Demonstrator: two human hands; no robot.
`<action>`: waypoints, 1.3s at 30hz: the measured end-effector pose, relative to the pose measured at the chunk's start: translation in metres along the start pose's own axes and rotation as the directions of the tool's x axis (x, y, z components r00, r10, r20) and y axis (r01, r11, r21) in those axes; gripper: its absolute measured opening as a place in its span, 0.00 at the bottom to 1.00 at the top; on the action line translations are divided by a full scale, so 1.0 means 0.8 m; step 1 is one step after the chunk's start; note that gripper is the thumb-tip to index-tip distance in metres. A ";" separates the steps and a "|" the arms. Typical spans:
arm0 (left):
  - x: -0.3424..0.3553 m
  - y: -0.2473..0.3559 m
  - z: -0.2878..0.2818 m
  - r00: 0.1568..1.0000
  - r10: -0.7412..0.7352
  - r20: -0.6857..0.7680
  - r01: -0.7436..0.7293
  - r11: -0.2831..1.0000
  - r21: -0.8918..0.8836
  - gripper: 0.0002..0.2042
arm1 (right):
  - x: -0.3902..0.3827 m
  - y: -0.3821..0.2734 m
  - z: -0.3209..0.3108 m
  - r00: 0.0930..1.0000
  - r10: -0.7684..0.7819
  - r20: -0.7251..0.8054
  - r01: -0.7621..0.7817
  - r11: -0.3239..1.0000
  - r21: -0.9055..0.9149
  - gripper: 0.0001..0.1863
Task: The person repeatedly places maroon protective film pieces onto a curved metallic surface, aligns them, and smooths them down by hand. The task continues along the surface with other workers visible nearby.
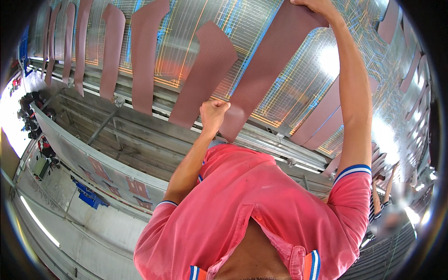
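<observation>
A long, wide brown sheet piece [275,44] with a fine texture slants across the metal table, its near end hanging over the edge towards my pink shirt. My left hand [213,115] is closed at the left side of that near end, thumb and curled fingers pinching its edge. At the far end, my right hand [316,5] bends its fingers over the corner of the same piece; the top of the picture cuts part of it off. A shorter brown piece with a slanted end [205,70] lies just left of the held one.
Several more brown strips [144,56] lie to the left along the metal table [182,56], printed with orange and blue lines. Other brown pieces [322,119] lie right of my held piece. A metal rail [280,144] edges the table. Another person's arms [388,186] show at the right.
</observation>
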State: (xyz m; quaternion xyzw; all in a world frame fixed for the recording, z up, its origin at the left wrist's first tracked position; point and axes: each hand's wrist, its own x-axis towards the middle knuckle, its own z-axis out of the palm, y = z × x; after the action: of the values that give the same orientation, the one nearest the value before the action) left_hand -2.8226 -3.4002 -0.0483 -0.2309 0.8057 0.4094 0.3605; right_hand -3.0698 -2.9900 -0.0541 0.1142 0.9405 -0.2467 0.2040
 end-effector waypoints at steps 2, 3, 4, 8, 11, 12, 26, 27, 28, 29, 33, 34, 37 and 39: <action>-0.001 0.000 0.000 1.000 -0.002 -0.008 0.002 1.000 0.003 0.09 | -0.001 -0.002 0.000 1.000 0.004 0.005 -0.004 1.000 -0.008 0.17; 0.000 0.000 0.000 1.000 -0.001 -0.007 0.001 1.000 0.002 0.09 | -0.001 -0.002 0.000 1.000 -0.004 -0.004 0.004 1.000 -0.011 0.17; 0.000 -0.001 0.000 1.000 -0.001 -0.005 0.001 1.000 0.002 0.09 | -0.001 -0.002 0.000 1.000 -0.011 -0.013 0.011 1.000 -0.013 0.18; 0.004 0.001 0.002 1.000 0.013 -0.006 -0.013 0.999 0.030 0.11 | -0.001 -0.006 -0.009 0.996 0.075 0.049 -0.074 0.997 -0.024 0.17; 0.004 0.005 -0.002 0.999 0.043 0.012 -0.044 0.995 0.087 0.12 | -0.015 -0.013 -0.006 0.998 -0.019 -0.066 0.015 0.997 -0.071 0.17; 0.004 0.001 -0.003 0.999 0.031 0.018 -0.032 0.996 0.086 0.13 | -0.014 -0.016 -0.010 0.997 0.073 0.002 -0.073 0.997 -0.032 0.17; 0.003 0.005 -0.002 1.000 0.025 0.003 -0.025 0.997 0.071 0.11 | 0.005 0.010 0.025 0.995 -0.023 -0.095 0.009 0.988 -0.151 0.21; 0.001 0.004 -0.001 1.000 0.028 0.001 -0.028 0.997 0.073 0.10 | -0.001 0.001 0.024 0.992 -0.021 -0.124 -0.001 0.985 -0.175 0.22; 0.002 0.001 -0.001 1.000 0.031 0.002 -0.031 0.997 0.067 0.10 | -0.012 -0.006 0.021 0.979 -0.054 -0.196 -0.002 0.962 -0.272 0.23; 0.003 -0.002 -0.001 0.999 0.034 0.003 -0.034 0.998 0.058 0.10 | -0.032 -0.021 0.012 0.960 -0.095 -0.263 -0.010 0.929 -0.369 0.25; 0.003 0.003 0.001 0.998 0.058 -0.023 -0.056 0.997 0.049 0.13 | -0.071 -0.040 0.034 0.865 -0.081 -0.496 -0.176 0.875 -0.450 0.30; 0.002 0.006 0.001 0.998 0.058 -0.026 -0.057 0.997 0.046 0.13 | -0.083 -0.044 0.054 0.872 -0.110 -0.478 -0.121 0.896 -0.427 0.30; -0.001 0.013 0.000 0.998 0.061 -0.020 -0.060 0.997 0.039 0.11 | -0.142 -0.062 0.125 0.879 -0.255 -0.403 0.121 0.936 -0.330 0.34; -0.002 0.010 -0.001 0.998 0.059 -0.003 -0.059 0.998 0.034 0.10 | -0.159 -0.049 0.153 0.875 -0.328 -0.357 0.221 0.925 -0.308 0.39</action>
State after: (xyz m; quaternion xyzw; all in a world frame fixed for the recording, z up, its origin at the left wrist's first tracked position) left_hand -2.8270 -3.3965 -0.0427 -0.2017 0.8198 0.4055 0.3504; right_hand -2.9284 -3.1009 -0.0791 -0.0006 0.9926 -0.1200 -0.0180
